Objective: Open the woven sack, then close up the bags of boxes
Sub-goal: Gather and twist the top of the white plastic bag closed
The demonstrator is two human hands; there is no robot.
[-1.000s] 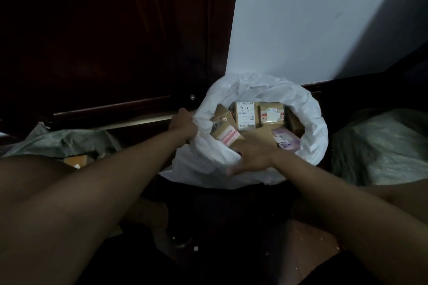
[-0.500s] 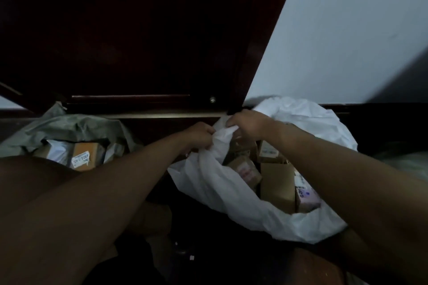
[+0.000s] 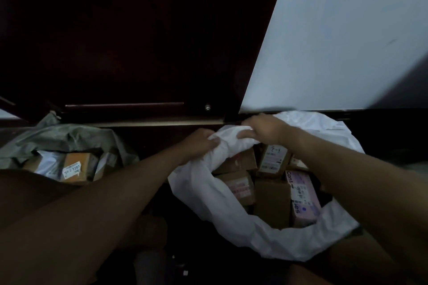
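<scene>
Dim room, dark door [image 3: 120,37] behind; both hands, left [image 3: 200,143] and right [image 3: 262,128], gripped the white bag's [image 3: 222,206] bunched rim, boxes [image 3: 272,201] apparently cardboard inside.

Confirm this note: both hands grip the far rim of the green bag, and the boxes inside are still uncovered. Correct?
Not quite. The head view shows the left hand and right hand gripping the far rim of the white bag, not the green bag. Its boxes are still uncovered.

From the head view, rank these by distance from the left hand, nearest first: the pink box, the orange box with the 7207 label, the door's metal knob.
1. Door's metal knob, just above the left hand.
2. Pink box, lower right, inside the white bag.
3. Orange box, far left, in the grey-green bag.
</scene>
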